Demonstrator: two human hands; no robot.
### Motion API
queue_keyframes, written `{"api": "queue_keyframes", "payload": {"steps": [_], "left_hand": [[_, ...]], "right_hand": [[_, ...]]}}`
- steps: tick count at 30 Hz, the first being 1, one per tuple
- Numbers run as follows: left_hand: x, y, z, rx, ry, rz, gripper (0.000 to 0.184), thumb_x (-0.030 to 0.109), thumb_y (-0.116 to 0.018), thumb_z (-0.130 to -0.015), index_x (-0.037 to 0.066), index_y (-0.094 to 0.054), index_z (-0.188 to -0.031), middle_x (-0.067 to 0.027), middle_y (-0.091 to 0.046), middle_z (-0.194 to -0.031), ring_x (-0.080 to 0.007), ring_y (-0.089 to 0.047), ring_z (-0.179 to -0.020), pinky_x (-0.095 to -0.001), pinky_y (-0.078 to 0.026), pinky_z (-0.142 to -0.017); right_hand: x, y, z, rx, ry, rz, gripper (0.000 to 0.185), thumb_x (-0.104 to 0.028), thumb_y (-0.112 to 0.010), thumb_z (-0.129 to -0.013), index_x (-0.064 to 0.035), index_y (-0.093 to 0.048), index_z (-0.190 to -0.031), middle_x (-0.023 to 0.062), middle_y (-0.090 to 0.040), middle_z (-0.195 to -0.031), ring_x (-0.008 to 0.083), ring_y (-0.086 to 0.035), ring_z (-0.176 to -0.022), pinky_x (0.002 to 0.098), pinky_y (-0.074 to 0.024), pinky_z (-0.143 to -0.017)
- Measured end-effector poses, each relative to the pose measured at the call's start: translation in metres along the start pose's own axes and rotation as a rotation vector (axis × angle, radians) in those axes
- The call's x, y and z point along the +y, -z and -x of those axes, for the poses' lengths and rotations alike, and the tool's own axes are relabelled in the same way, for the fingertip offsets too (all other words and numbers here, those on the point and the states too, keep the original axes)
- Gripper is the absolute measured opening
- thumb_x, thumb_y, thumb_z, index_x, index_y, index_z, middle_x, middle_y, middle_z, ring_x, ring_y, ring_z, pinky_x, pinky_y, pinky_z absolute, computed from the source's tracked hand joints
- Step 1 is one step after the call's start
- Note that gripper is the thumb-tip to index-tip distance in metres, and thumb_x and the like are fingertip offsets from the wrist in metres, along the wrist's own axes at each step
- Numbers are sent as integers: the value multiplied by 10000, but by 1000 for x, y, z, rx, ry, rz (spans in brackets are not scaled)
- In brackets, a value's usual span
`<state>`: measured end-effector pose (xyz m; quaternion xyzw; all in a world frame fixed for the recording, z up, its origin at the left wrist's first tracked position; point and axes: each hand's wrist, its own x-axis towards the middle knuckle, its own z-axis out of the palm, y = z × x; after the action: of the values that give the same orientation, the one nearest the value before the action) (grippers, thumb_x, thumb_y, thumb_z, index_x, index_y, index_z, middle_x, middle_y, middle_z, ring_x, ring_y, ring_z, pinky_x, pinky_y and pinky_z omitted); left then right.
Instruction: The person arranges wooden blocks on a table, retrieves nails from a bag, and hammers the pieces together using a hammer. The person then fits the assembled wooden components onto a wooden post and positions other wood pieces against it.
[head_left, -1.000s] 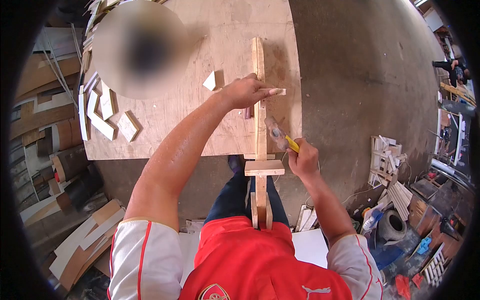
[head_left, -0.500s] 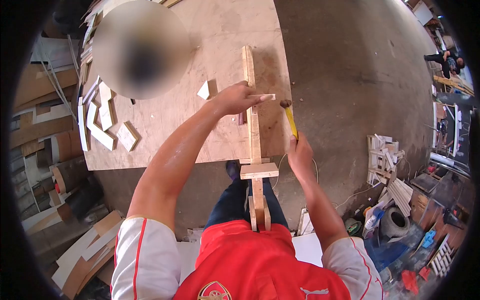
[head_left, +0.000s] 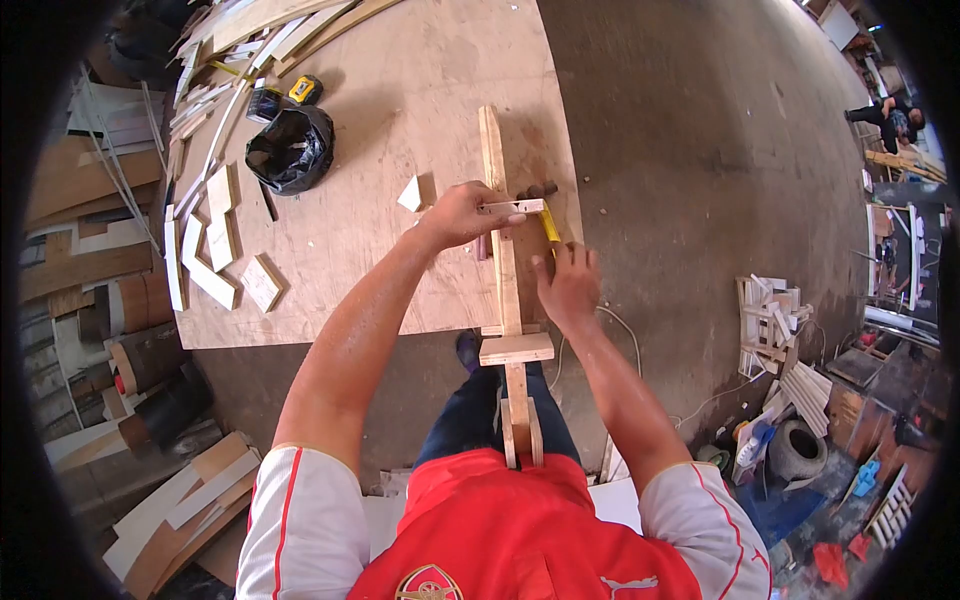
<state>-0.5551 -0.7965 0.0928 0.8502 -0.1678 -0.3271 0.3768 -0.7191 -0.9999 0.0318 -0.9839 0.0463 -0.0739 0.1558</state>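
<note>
My left hand [head_left: 468, 212] is closed on a small pale wood strip [head_left: 530, 206], above a long upright-grained wooden beam [head_left: 505, 270] that runs from the table toward my lap. Just right of the beam is a hammer, its dark head [head_left: 541, 189] at the table and its yellow handle [head_left: 550, 226] pointing toward me. My right hand [head_left: 572, 285] is at the handle's near end, fingers apart and not wrapped round it. A short wooden crosspiece [head_left: 516, 348] sits across the beam near the table's front edge.
On the plywood table [head_left: 400, 290] are a black bag [head_left: 291, 150], a yellow-and-black tape measure [head_left: 305, 90], and several white-faced wood offcuts [head_left: 222, 215]. A cable [head_left: 637, 345] lies on the floor. Scrap wood [head_left: 770, 325] is piled right; another person [head_left: 893, 120] is far off.
My right hand has moved left and come off the hammer, which is now beside the beam at the table. My left hand keeps the wood strip, slightly lower in view.
</note>
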Motion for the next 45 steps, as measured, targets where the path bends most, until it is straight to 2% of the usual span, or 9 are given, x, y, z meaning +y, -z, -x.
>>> {"api": "queue_keyframes", "payload": {"steps": [6,12,22,25,29,33,38,41,45], "left_hand": [[-19,-3,-10,-18,-92,30,546,593,-827,-876,160,-834,-1209,-150,-727,-1128,-309,-696,-1110,-433,-552,-947],[-14,3,-11,-60,-104,22,509,541,-822,-903,128,-829,-1201,-149,-703,-1183,-303,-679,-1131,-420,-532,-983],[-3,12,-9,-179,-57,-32,544,545,-773,-947,126,-789,-1293,-156,-682,-1295,-320,-654,-1233,-437,-503,-1074],[-48,-13,-4,319,-175,251,612,540,-698,-1009,89,-698,-1423,-162,-685,-1296,-320,-645,-1246,-465,-485,-1092],[-90,-56,30,641,117,796,560,461,-609,-1093,-4,-664,-1401,-114,-735,-1038,-249,-718,-1040,-368,-571,-935],[-99,-130,99,440,285,811,507,391,-629,-1103,-59,-663,-1334,-81,-704,-997,-167,-691,-817,-328,-570,-768],[-59,-173,157,49,141,1044,650,461,-610,-1102,-46,-542,-1503,-101,-692,-1246,-158,-606,-1203,-365,-539,-990],[-41,-171,169,3,-42,1033,626,466,-608,-1102,-39,-568,-1470,-108,-683,-1291,-158,-616,-1187,-384,-535,-997],[-15,-132,188,-107,-41,473,560,484,-667,-1063,-40,-676,-1259,-106,-761,-988,-194,-739,-823,-373,-587,-761]], "right_hand": [[-29,13,-18,-537,-206,-457,599,-502,-753,-917,47,-687,-1147,280,-742,-919,478,-738,-916,562,-574,-840],[-39,14,-26,-634,-161,-434,771,-501,-784,-885,130,-622,-1297,339,-740,-941,462,-759,-969,531,-585,-857],[-49,3,-21,-654,-101,-256,594,-415,-785,-898,106,-637,-1142,342,-733,-894,501,-754,-908,546,-615,-803],[-52,-3,-20,-672,-145,-253,566,-383,-776,-900,121,-647,-1123,352,-736,-941,507,-750,-922,558,-609,-833],[-54,1,-25,-723,-186,-258,545,-362,-765,-896,139,-665,-1083,372,-728,-972,520,-737,-947,570,-600,-868],[-55,13,-23,-772,-198,-240,516,-358,-754,-896,142,-716,-1021,386,-716,-989,520,-730,-979,557,-597,-893],[-56,49,-4,-674,-144,-338,680,-332,-727,-883,228,-510,-1202,383,-707,-910,507,-738,-925,554,-595,-840],[-57,81,7,-574,-61,-391,684,-338,-735,-881,215,-507,-1213,373,-711,-909,520,-733,-918,549,-588,-833],[-70,130,19,-572,-28,-393,630,-371,-755,-880,172,-565,-1140,382,-703,-975,522,-725,-978,532,-581,-824]]}}
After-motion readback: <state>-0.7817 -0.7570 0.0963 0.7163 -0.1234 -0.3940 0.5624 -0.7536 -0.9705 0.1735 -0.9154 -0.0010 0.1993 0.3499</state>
